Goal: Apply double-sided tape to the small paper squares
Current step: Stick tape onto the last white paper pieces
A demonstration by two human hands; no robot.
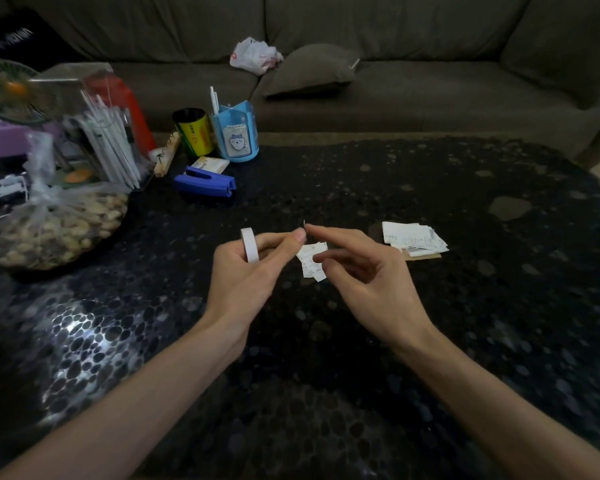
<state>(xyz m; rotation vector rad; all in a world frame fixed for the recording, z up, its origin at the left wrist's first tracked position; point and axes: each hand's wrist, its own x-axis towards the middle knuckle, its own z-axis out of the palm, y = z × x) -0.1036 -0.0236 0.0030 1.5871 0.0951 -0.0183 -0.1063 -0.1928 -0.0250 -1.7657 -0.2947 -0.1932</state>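
My left hand (253,268) holds a white roll of double-sided tape (249,244) upright between fingers and palm, its thumb and forefinger tips pinched near 925,695. My right hand (357,268) meets that pinch with its forefinger and thumb, and a tiny sliver of tape (304,223) sticks up between the fingertips. Below the fingertips a few small paper squares (311,260) lie on the dark table; whether my right hand touches them I cannot tell. A pile of more paper pieces (414,239) lies to the right.
The black pebble-patterned table (361,358) carries a blue stapler (205,183), a blue pen holder (235,135), a yellow can (192,131), a bag of nuts (54,226) and clutter at left. A sofa (413,91) stands behind.
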